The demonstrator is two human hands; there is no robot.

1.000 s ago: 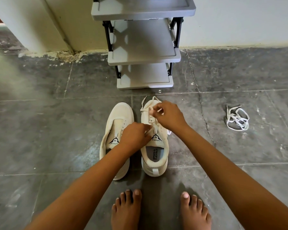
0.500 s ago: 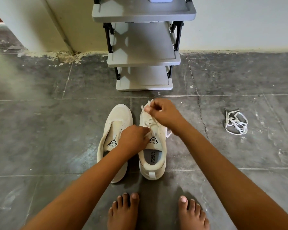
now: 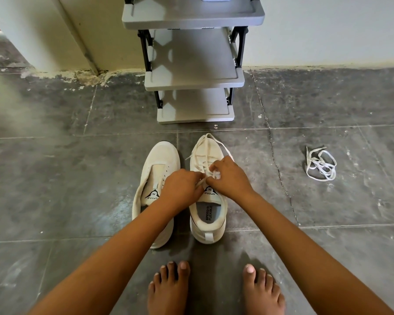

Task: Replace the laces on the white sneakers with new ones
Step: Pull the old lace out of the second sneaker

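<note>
Looking down from the head camera, the lace [image 3: 205, 139] of the right-hand sneaker [image 3: 208, 233] is pinched near the top eyelets by the left hand [image 3: 181, 189] and the right hand [image 3: 231, 178], both with fingers curled tight on it, while the other sneaker [image 3: 162, 155] stands just beside it on the floor [image 3: 77, 189], its eyelets bare. A loose lace bundle [image 3: 320, 164] is seen lying well apart to the right. The lace of this one shoe is judged to be the step in hand, though whether it is being drawn out or threaded in cannot be told, and a steady pull through the eyelets is called for next, with the shoe kept from sliding.
</note>
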